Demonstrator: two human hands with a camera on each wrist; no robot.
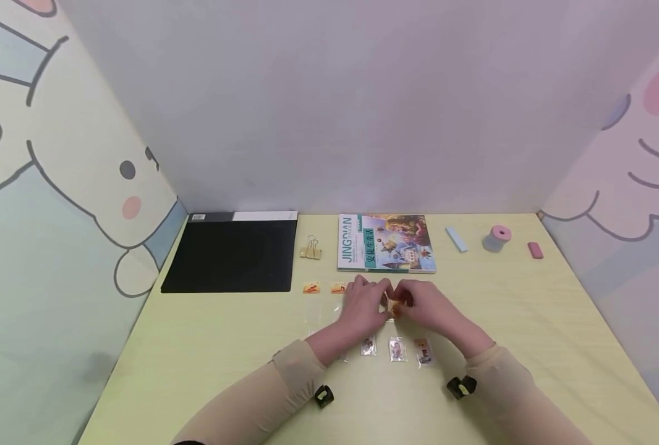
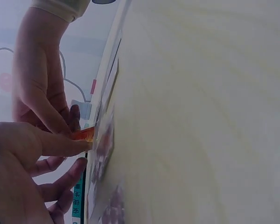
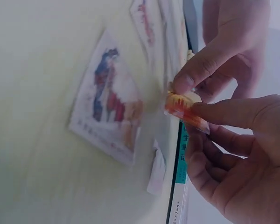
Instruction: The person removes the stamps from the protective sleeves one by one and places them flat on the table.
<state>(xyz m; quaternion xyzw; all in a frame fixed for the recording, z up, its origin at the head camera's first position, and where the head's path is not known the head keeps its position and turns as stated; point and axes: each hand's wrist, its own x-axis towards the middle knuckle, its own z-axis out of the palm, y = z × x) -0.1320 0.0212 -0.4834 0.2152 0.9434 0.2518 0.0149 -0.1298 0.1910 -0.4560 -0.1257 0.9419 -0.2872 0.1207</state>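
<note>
My left hand [image 1: 363,307] and right hand [image 1: 426,304] meet just in front of the book, pinching one small orange stamp [image 1: 394,308] between thumbs and fingers. Close up in the right wrist view, that stamp [image 3: 182,107] looks slightly bent, with a clear plastic edge around it. Nearer me lie several stamps in clear sleeves, among them a pale stamp [image 1: 397,350] and a darker stamp [image 1: 423,351]. Left of my hands, two orange stamps lie in a row, one at the far left [image 1: 311,287] and one beside my fingers [image 1: 338,288]. My left forearm partly covers some clear sleeves [image 1: 313,312].
Behind the hands lies a picture book [image 1: 386,243]. A black board [image 1: 231,254] and a gold binder clip [image 1: 310,249] are to its left. On the right are a light-blue strip [image 1: 456,240], a pink-topped spool [image 1: 497,238] and a pink eraser-like block [image 1: 535,250]. Walls enclose the table.
</note>
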